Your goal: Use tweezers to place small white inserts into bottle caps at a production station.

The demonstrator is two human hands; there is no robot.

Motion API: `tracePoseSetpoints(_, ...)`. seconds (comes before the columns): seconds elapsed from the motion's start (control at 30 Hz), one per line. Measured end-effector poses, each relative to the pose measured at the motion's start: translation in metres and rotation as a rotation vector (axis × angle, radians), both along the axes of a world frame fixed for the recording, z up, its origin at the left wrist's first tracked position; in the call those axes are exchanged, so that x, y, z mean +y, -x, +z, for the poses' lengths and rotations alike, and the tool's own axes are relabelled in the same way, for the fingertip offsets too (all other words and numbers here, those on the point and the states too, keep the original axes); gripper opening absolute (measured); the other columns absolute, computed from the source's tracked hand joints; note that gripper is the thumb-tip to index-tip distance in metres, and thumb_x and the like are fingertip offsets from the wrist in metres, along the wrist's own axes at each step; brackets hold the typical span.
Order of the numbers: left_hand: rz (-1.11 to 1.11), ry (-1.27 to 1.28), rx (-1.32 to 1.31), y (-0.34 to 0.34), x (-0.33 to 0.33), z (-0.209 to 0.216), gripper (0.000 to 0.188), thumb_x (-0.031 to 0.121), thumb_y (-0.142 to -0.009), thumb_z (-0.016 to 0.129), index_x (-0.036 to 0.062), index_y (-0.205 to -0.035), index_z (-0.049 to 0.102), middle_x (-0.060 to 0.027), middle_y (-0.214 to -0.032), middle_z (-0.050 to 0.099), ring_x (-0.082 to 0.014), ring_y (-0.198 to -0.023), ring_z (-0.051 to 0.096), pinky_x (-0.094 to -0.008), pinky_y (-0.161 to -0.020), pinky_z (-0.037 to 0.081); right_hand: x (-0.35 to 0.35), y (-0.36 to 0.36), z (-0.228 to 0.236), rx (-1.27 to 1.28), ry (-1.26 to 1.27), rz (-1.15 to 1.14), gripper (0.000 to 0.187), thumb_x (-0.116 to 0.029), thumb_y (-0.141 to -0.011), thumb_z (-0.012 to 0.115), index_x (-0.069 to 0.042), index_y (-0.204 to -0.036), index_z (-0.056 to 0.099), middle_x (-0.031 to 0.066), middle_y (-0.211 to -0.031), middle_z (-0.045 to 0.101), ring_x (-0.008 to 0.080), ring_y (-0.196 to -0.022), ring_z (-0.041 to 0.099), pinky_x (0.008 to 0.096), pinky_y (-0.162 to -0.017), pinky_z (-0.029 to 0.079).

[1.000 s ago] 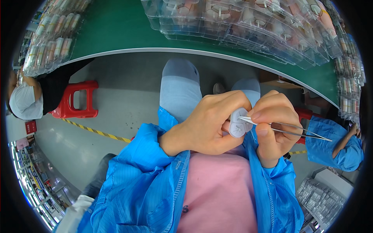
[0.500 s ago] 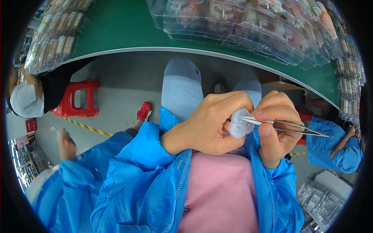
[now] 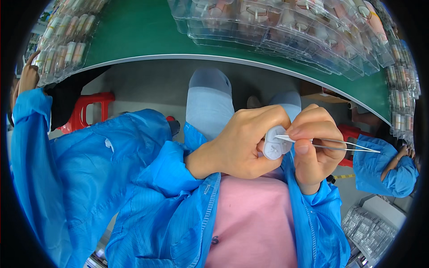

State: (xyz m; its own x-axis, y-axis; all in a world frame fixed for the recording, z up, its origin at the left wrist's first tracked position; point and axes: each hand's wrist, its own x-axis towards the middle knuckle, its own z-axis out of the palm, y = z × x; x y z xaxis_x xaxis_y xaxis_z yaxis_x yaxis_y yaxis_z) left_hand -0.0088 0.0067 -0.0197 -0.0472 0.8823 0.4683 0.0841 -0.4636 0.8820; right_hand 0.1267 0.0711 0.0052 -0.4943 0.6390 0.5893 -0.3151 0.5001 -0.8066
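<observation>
Tweezer work mid-step: left hand [image 3: 243, 140] wrapped tight round small white plastic part [image 3: 273, 144], dead centre. Right hand [image 3: 313, 149], at 3 o'clock, pinched thin metal tweezers [image 3: 330, 144], tips touching it. Probably needed steady, tiny nudges next.

A factory assembly line: beyond the fingers [image 3: 263, 125], a green workbench [image 3: 134, 31] carries stacked clear plastic trays of small parts [image 3: 277, 22], with blue-coated co-workers [image 3: 80, 165] on both sides.

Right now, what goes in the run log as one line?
left hand: holds small white part | right hand: tweezers, tips at part | green table: clear trays
</observation>
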Motion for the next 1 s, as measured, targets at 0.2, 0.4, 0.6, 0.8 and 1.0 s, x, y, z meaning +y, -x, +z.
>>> tracePoseSetpoints(0.2,-0.005,0.027,-0.017,-0.0019,-0.0005,0.0014,0.023,0.003,-0.064,0.064,0.002,-0.082,0.051,-0.0098,-0.066,0.05,-0.0258,-0.052,0.052,-0.0325,-0.045,0.038,-0.002,0.0005,-0.002,0.039,0.012,-0.03,0.013,-0.008,-0.075,0.071,0.001,-0.082,0.064,0.0109,-0.079,0.064,0.0161,-0.065,0.054,0.0268,-0.055,0.039)
tracePoseSetpoints(0.4,-0.017,0.024,-0.022,-0.0037,0.0006,0.0015,0.023,0.003,-0.064,0.064,0.0022,-0.083,0.052,-0.0096,-0.066,0.05,-0.0252,-0.052,0.052,-0.0322,-0.045,0.038,-0.0014,-0.0012,-0.0027,0.047,0.019,-0.039,0.013,-0.009,-0.075,0.071,0.0,-0.082,0.064,0.0105,-0.078,0.063,0.0158,-0.064,0.053,0.0268,-0.055,0.038)
tracePoseSetpoints(0.6,-0.021,0.024,-0.033,-0.0031,0.0003,0.0004,0.024,0.003,-0.064,0.065,0.0023,-0.084,0.052,-0.0095,-0.067,0.051,-0.0249,-0.053,0.052,-0.0321,-0.045,0.038,-0.0017,-0.0009,-0.004,0.048,0.028,-0.039,0.014,-0.01,-0.075,0.072,0.0,-0.082,0.064,0.0103,-0.078,0.063,0.0157,-0.063,0.053,0.0272,-0.055,0.038)
tracePoseSetpoints(0.8,-0.025,0.013,-0.046,-0.0016,-0.0007,-0.0002,0.025,0.002,-0.063,0.065,0.0023,-0.084,0.052,-0.0094,-0.067,0.051,-0.0246,-0.052,0.052,-0.0318,-0.045,0.038,-0.0037,0.0019,-0.0043,0.06,0.033,-0.037,0.015,-0.011,-0.075,0.072,0.001,-0.083,0.065,0.0105,-0.078,0.063,0.0162,-0.063,0.054,0.0275,-0.056,0.038)
tracePoseSetpoints(1.0,-0.015,0.014,-0.039,-0.0001,-0.0006,-0.0009,0.024,0.002,-0.063,0.064,0.0024,-0.084,0.052,-0.0094,-0.066,0.05,-0.0244,-0.051,0.051,-0.0318,-0.045,0.037,-0.0016,0.0004,-0.0029,0.026,0.005,-0.025,0.016,-0.011,-0.075,0.072,0.001,-0.084,0.065,0.0115,-0.079,0.063,0.0166,-0.065,0.054,0.0275,-0.056,0.039)
